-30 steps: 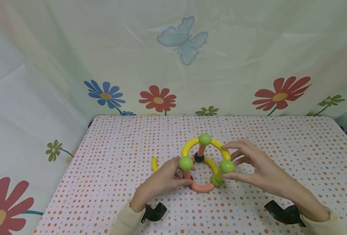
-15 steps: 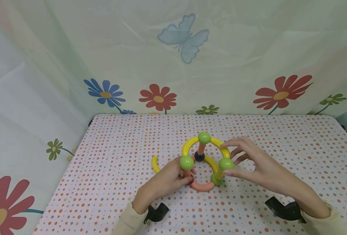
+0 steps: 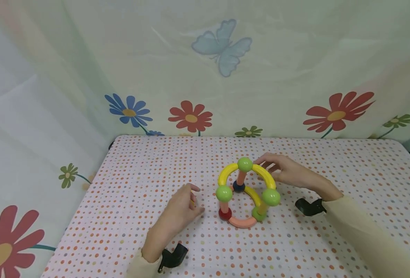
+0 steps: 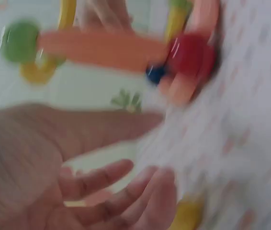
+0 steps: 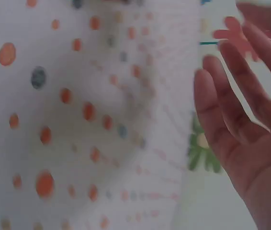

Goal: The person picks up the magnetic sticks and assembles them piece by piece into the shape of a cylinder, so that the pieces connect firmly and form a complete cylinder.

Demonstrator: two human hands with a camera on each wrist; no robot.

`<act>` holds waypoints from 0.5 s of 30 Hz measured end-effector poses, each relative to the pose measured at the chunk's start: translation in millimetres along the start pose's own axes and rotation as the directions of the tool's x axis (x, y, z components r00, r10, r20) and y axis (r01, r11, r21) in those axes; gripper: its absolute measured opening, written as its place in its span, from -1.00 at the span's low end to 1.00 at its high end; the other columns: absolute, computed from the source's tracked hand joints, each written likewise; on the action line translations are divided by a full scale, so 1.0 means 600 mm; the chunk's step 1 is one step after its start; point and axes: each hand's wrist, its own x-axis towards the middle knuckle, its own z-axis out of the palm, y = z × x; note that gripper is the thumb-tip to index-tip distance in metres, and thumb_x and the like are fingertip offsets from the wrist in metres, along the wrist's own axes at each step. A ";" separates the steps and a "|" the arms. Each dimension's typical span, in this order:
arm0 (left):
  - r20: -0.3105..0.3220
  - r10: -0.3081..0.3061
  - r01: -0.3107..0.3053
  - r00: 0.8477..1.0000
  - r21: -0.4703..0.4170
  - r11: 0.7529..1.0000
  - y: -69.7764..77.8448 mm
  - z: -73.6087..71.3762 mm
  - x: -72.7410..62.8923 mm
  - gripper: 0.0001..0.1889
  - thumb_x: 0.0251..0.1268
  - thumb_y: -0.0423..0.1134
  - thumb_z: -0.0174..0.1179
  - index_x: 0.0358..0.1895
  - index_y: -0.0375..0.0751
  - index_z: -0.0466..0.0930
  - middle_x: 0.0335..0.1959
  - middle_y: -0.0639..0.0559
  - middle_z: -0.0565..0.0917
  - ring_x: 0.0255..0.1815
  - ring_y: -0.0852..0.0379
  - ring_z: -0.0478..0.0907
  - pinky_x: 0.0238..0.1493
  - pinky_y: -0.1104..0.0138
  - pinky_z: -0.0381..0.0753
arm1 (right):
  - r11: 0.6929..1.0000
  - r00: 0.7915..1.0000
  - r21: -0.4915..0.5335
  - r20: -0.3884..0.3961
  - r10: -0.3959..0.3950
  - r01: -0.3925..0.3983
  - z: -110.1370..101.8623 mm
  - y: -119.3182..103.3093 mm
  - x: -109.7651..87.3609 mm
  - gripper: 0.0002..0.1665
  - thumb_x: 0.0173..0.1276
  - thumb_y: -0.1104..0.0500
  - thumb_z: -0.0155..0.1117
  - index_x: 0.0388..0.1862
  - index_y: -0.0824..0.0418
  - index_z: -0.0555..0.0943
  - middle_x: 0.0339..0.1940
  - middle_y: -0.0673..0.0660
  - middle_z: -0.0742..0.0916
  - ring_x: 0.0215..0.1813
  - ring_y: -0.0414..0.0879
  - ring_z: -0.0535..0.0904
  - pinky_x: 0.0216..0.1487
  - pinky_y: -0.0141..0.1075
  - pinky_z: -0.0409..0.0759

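A toy frame of balls and sticks stands on the table. Its top ring joins three green balls [image 3: 271, 197] with yellow curved sticks [image 3: 227, 172]. Upright sticks [image 3: 224, 207] run down to a red ball [image 3: 225, 214], a dark blue ball [image 3: 239, 187] and a lower green ball. Left of the frame, my left hand [image 3: 178, 210] has loosely bent fingers, thumb apart. A loose yellow curved stick [image 4: 187, 213] lies by those fingertips, mostly hidden in the head view. My right hand [image 3: 285, 170] reaches behind the frame's right side; its fingers [image 5: 217, 105] are spread and hold nothing.
A dotted cloth [image 3: 139, 173] covers the table. Behind it hangs a flowered curtain [image 3: 278, 77], and another curtain side closes off the left. Black wrist cameras [image 3: 173, 256] sit on both wrists.
My left hand has let go of the frame's front-left upright and moved left over the loose yellow stick. My right hand has left the right green ball and moved farther back.
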 end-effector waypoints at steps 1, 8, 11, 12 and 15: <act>0.050 -0.007 0.009 0.999 -0.026 1.000 0.003 0.010 -0.004 -0.41 0.22 -0.36 0.52 0.28 -0.35 0.49 -0.21 -0.03 0.54 -0.33 0.18 0.46 -0.33 0.38 0.50 | 1.000 0.998 0.022 0.055 -0.006 0.004 0.008 0.008 0.009 -0.63 0.41 0.35 0.42 0.16 0.33 0.63 0.08 0.21 0.71 0.08 0.11 0.61 0.11 -0.02 0.61; 0.088 0.020 -0.009 0.996 -0.124 0.992 0.029 0.085 -0.004 -0.32 0.27 -0.10 0.53 0.30 -0.40 0.44 -0.22 0.01 0.43 -0.36 0.23 0.37 -0.38 0.40 0.43 | 0.969 0.968 0.247 0.236 -0.087 0.027 0.055 0.015 0.034 -0.64 0.41 0.31 0.43 0.11 0.44 0.61 0.07 0.37 0.75 -0.01 0.12 0.68 0.05 -0.19 0.65; 0.040 0.032 -0.027 0.999 -0.121 0.992 0.035 0.099 0.002 -0.53 0.29 -0.15 0.52 0.04 -0.35 0.49 -0.28 0.02 0.40 -0.36 0.21 0.34 -0.41 0.40 0.40 | 0.957 0.958 0.266 0.224 -0.177 0.114 0.064 0.010 0.039 -0.71 0.42 0.39 0.38 0.06 0.48 0.59 0.12 0.44 0.72 0.06 0.14 0.68 0.10 -0.17 0.65; 0.026 0.034 -0.031 0.999 -0.114 0.993 0.035 0.101 0.003 -0.57 0.28 -0.18 0.52 -0.02 -0.31 0.48 -0.29 0.03 0.40 -0.34 0.20 0.34 -0.40 0.40 0.39 | 0.958 0.958 0.252 0.213 -0.191 0.135 0.066 0.010 0.039 -0.74 0.42 0.40 0.37 0.03 0.47 0.59 0.10 0.44 0.72 0.05 0.13 0.68 0.08 -0.17 0.65; 0.000 0.038 -0.038 0.999 -0.091 0.995 0.036 0.101 0.009 -0.61 0.26 -0.23 0.53 -0.11 -0.27 0.47 -0.32 0.04 0.41 -0.34 0.19 0.35 -0.40 0.40 0.40 | 0.967 0.965 0.213 0.186 -0.184 0.143 0.068 0.011 0.035 -0.76 0.40 0.40 0.39 -0.02 0.43 0.58 0.04 0.37 0.73 0.01 0.08 0.67 0.04 -0.18 0.66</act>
